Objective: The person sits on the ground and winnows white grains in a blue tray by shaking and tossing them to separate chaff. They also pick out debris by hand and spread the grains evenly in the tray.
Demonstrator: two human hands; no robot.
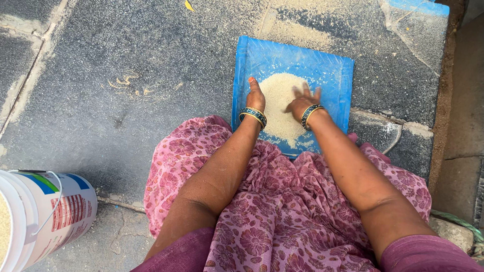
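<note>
Hands (280, 100) spread pale grain (280, 108) across blue tray (333, 70).

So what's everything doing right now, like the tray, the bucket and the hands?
Blue plastic tray: flat on the stone floor, holding grain.
Pale grain pile: heaped in the tray.
Left hand: open, on the pile's edge.
Right hand: fingers spread, on the grain.
White plastic bucket: lidless, contents partly visible.

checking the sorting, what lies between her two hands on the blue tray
In the head view, a heap of pale grain lies between the left hand and the right hand, on the blue tray.
</note>
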